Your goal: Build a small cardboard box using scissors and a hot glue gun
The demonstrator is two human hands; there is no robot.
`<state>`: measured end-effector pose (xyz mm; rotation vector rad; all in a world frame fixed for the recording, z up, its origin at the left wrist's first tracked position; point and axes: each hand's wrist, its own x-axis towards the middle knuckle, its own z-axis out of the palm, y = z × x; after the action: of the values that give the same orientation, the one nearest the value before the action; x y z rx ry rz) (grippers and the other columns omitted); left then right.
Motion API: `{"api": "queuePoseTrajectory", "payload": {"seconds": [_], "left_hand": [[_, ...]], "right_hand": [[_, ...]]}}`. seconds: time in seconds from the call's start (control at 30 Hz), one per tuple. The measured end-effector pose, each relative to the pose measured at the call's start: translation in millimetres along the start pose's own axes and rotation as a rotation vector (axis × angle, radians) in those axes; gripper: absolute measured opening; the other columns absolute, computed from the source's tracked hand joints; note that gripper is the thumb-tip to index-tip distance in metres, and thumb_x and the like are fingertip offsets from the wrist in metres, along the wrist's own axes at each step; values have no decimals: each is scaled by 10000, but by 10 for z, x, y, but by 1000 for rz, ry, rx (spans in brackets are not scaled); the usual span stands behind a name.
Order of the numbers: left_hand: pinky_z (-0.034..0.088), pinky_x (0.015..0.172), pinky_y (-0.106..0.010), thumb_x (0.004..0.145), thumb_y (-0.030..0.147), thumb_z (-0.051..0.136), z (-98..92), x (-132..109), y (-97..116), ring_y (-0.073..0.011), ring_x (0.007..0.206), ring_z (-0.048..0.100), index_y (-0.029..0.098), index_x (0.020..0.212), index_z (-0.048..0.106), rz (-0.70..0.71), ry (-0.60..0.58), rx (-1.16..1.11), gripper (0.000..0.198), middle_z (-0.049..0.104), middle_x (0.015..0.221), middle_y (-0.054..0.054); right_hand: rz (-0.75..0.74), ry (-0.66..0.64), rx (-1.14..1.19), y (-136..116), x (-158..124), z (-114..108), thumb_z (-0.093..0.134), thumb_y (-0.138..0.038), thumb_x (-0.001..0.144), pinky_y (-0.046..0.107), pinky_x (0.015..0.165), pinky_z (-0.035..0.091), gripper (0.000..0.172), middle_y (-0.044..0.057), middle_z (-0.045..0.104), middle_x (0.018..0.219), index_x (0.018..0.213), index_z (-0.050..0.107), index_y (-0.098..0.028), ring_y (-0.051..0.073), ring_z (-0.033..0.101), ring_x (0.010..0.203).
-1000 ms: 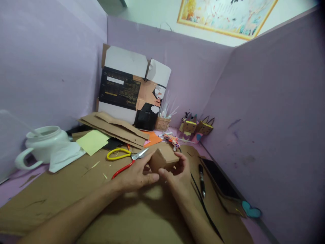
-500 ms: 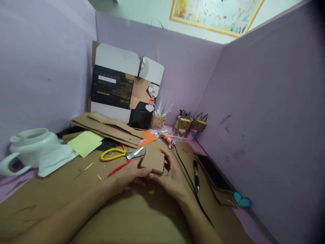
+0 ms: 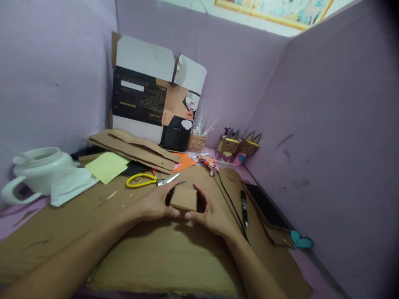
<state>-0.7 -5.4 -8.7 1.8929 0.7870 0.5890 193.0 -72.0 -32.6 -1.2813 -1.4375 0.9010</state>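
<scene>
Between my two hands is a small brown cardboard box [image 3: 183, 198], low over the cardboard sheet [image 3: 165, 257] that covers the table. My left hand [image 3: 158, 203] curves round the box's left side, its thumb at the front edge. On the right side, my right hand [image 3: 208, 209] grips it with the thumb in front and fingertips by the far right corner. A dark gap shows between that palm and the box. The other fingers are partly hidden. Yellow-handled scissors [image 3: 146, 180] lie just beyond my left hand, partly covered by it.
At left stand a white teapot [image 3: 43, 170] and a folded tissue [image 3: 73, 187]. Yellow paper [image 3: 107, 167] and cardboard strips [image 3: 131, 149] lie behind. An orange-patterned glue gun [image 3: 208, 163] trails a black cord. A pen [image 3: 244, 209] and a phone [image 3: 264, 205] lie at right.
My hands have lowered the box and brought its front side into view; my thumbs have moved apart along its front. The left hand now covers the scissors' red handle. The camera view has tilted down.
</scene>
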Motion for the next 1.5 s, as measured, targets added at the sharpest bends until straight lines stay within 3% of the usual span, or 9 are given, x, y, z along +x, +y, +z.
{"api": "queuePoseTrajectory", "payload": {"seconds": [0.2,0.5,0.7,1.03,1.1,1.2,1.37,1.5], "left_hand": [[419,880,-387,496,237,794,10,36,36,-322,1016,568,181,1212,572,4,114,126,752,635,1132,-96],[437,841,-385,521,373,793,56,28,99,-330,992,581,171,1167,597,-10,107,200,705,654,1081,-94],[435,876,-400,541,313,784,37,16,54,-341,1017,582,172,1229,561,10,119,201,737,641,1124,-112],[412,905,-417,524,325,786,57,18,73,-353,1049,563,176,1193,589,3,148,216,713,640,1142,-109],[415,898,-414,525,340,788,47,20,73,-349,1040,566,168,1194,585,24,141,209,720,641,1132,-112],[436,866,-399,530,316,780,5,42,53,-334,998,585,155,1195,578,17,121,160,714,651,1093,-104],[423,929,-417,593,352,716,-38,67,43,-321,1078,564,167,1274,502,-42,115,180,737,618,1190,-93],[342,1037,-446,613,345,711,41,33,18,-321,1248,442,189,1375,358,49,37,372,854,456,1395,-121]], "right_hand": [[-4,33,-51,58,55,72,825,-323,525,490,1046,356,850,150,575,1293,1294,502,-157,318,524,1200],[-29,16,-56,4,77,50,800,-252,545,486,1008,402,743,114,641,1200,1240,552,-164,304,582,1124],[-52,7,39,33,47,19,850,-271,485,494,990,420,892,123,609,1241,1299,491,-211,309,558,1157],[-27,26,121,65,48,80,803,-198,530,470,976,440,659,106,665,1143,1150,581,-186,280,615,1073],[-48,23,75,62,45,56,814,-226,530,477,991,422,695,118,649,1168,1179,570,-182,290,598,1098],[-60,-8,74,56,46,-14,854,-315,488,486,1031,375,879,150,570,1283,1281,497,-191,316,515,1209],[-80,-12,215,49,57,-106,726,-576,617,494,1074,304,937,187,438,1404,1390,348,-204,299,426,1297],[-165,-70,-98,81,51,-45,853,-380,496,498,1094,270,973,154,432,1409,1349,415,-215,316,394,1308]]}}
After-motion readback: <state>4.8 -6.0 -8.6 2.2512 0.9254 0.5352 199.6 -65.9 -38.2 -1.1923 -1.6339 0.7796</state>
